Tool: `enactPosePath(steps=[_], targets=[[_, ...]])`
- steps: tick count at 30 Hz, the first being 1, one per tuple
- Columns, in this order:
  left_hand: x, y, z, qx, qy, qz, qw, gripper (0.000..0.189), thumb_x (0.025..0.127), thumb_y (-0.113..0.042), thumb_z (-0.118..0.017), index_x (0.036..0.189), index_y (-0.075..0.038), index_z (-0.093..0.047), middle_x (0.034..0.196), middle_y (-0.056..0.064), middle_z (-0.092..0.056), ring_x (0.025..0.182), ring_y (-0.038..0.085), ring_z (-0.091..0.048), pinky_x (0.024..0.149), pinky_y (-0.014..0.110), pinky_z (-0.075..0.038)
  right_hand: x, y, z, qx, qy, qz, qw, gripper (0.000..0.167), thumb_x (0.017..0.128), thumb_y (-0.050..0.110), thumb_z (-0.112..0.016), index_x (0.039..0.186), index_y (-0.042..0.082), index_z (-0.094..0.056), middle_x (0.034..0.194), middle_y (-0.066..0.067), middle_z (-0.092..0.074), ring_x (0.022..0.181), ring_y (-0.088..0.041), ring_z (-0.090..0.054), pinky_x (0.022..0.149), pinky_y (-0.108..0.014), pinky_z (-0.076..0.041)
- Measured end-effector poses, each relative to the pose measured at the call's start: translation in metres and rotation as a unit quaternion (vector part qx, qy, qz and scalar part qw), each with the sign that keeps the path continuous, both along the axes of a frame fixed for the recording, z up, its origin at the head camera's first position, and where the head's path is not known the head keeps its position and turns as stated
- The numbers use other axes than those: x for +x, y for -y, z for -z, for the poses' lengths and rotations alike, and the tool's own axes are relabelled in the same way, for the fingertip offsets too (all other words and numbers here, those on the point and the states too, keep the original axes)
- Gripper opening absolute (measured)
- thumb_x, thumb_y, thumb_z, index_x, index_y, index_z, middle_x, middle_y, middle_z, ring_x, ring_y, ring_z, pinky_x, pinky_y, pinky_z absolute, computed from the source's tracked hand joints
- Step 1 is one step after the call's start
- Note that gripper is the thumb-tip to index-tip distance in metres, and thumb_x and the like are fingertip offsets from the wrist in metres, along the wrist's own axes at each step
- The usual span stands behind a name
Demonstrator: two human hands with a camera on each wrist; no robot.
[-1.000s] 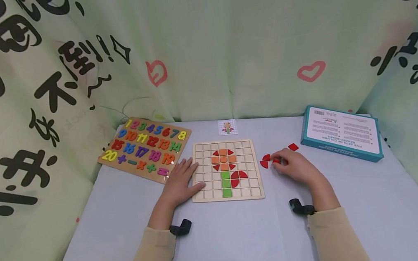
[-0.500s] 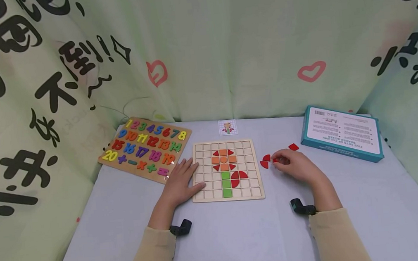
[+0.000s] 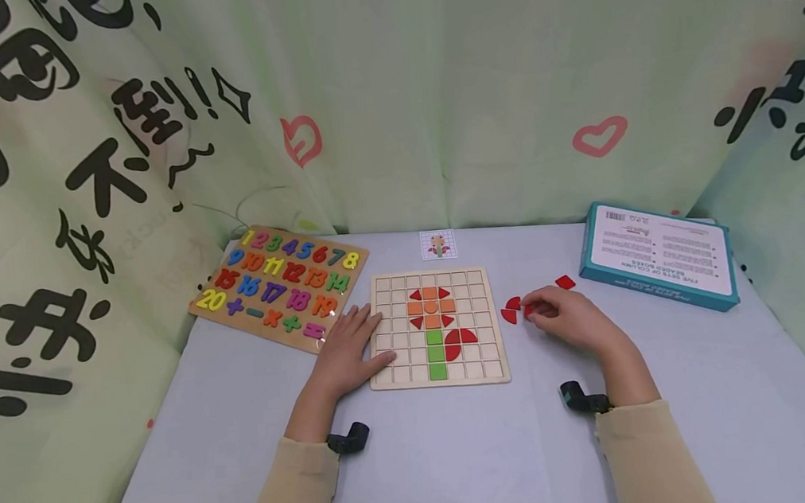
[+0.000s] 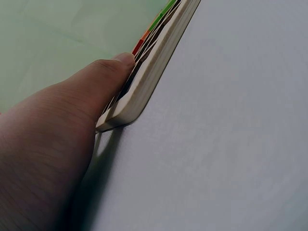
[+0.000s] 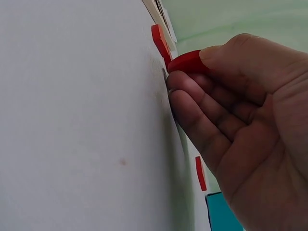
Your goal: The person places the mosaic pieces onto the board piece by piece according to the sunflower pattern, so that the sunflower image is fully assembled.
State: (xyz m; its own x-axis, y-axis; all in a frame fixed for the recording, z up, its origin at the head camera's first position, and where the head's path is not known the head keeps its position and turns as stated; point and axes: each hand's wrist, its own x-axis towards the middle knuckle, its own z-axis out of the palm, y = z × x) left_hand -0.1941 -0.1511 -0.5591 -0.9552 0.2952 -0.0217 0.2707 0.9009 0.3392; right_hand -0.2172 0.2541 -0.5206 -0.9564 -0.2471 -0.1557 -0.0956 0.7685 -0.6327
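Note:
My right hand (image 3: 568,318) pinches a red quarter-circle-like tile (image 5: 186,61) between thumb and fingers, just right of the board. Two loose red tiles, one of them this wedge (image 3: 509,316), lie beside its fingertips. Behind the hand is another red tile (image 3: 565,282). My left hand (image 3: 346,351) rests with fingers spread over the left edge of a wooden grid board (image 3: 391,288), its thumb (image 4: 103,79) on the board. On the grid sits a flower of orange squares (image 3: 432,321) and red corner tiles, with a green stem (image 3: 436,355) and red rounded tiles (image 3: 453,352) at its right.
A number board (image 3: 284,290) with coloured numerals lies at the back left, close to my left fingers. A small pattern card (image 3: 438,245) with a flower picture lies behind the grid board. At the back right is a teal box (image 3: 654,257). Curtains enclose the table.
My right hand has shifted very slightly to the right, staying by the loose red tiles. The left hand and the board have not moved.

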Motion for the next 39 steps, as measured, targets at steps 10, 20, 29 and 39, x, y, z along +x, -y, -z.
enactPosePath(steps=[10,20,29,39], targets=[[-0.0007,0.0000,0.0008,-0.001,0.004,-0.001,1.0000,0.082,0.087,-0.068,-0.056,0.153,-0.023,-0.038,0.164,0.002,-0.027,0.154,0.026,-0.017,0.125,0.051,-0.015,0.0037,-0.0056,-0.0033,0.031,0.017,0.009,0.9993,0.035,0.090,0.024,-0.070,0.123,0.016,-0.065,0.114,-0.008,-0.064,0.102,-0.025,-0.057,0.085,-0.041,-0.057],[-0.0009,0.0006,0.0020,0.001,0.000,0.001,1.0000,0.082,0.087,-0.068,-0.056,0.153,-0.023,-0.038,0.164,0.002,-0.027,0.154,0.027,-0.017,0.125,0.051,-0.015,0.0024,-0.0073,-0.0011,0.040,0.014,0.005,0.9991,0.031,0.090,0.021,-0.068,0.120,0.013,-0.064,0.111,-0.009,-0.061,0.101,-0.027,-0.053,0.083,-0.038,-0.053],[-0.0011,0.0009,0.0028,0.002,-0.004,0.003,1.0000,0.082,0.087,-0.068,-0.056,0.153,-0.023,-0.039,0.164,0.002,-0.028,0.154,0.027,-0.017,0.125,0.051,-0.016,0.0013,-0.0065,0.0025,0.046,0.015,0.012,0.9988,0.036,0.088,0.027,-0.072,0.120,0.013,-0.063,0.118,-0.011,-0.060,0.107,-0.029,-0.053,0.091,-0.049,-0.054],[-0.0012,0.0006,0.0013,-0.002,0.001,0.001,1.0000,0.082,0.087,-0.069,-0.055,0.153,-0.024,-0.038,0.164,0.001,-0.027,0.155,0.026,-0.016,0.126,0.049,-0.014,-0.0009,-0.0083,0.0055,0.058,-0.002,0.013,0.9982,0.034,0.089,0.028,-0.073,0.117,0.012,-0.065,0.112,-0.009,-0.061,0.102,-0.027,-0.054,0.087,-0.045,-0.055]])
